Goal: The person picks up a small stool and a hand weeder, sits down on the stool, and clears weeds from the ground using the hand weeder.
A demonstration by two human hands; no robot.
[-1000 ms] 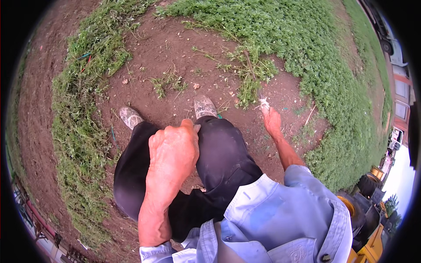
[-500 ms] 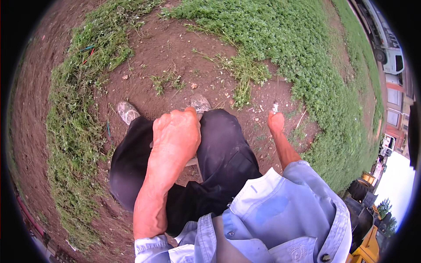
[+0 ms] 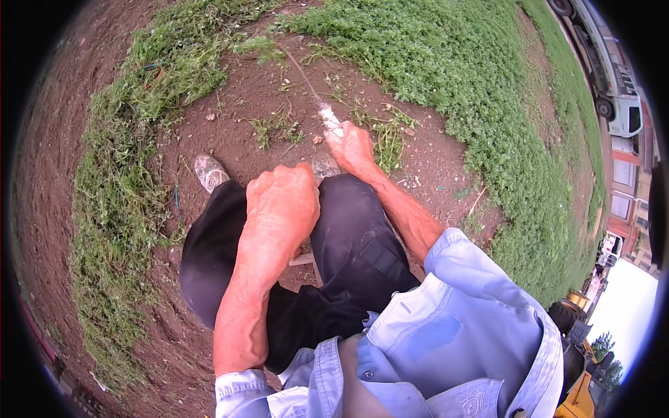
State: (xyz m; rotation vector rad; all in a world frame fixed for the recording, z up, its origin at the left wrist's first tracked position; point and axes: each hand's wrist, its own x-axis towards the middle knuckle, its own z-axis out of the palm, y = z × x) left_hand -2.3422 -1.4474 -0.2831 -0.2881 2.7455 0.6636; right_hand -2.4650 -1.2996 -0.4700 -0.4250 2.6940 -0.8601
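Observation:
My right hand [image 3: 354, 148] is wrapped round the white, wrapped-looking handle of a sickle [image 3: 304, 76], whose thin, dark, curved blade reaches forward and left over the soil. At the blade's far end is a blurred tuft of green plants [image 3: 261, 47]; whether it is hooked or lies behind the blade I cannot tell. Held as a fist, my left hand [image 3: 282, 203] is between my bent knees, back of the hand upward. Its palm is hidden, so anything in it cannot be made out.
Cut greenery [image 3: 115, 209] lies in a long row at left. Low green plants [image 3: 418, 52] grow thickly ahead and right. Loose uprooted stems [image 3: 272, 129] lie near my shoe [image 3: 209, 173]. A white truck [image 3: 622, 104] and yellow machinery [image 3: 582, 397] stand far right.
My right hand has swung from the right to the middle, bringing the sickle forward and left. The green tuft now shows at its end. My left hand has stayed almost in place.

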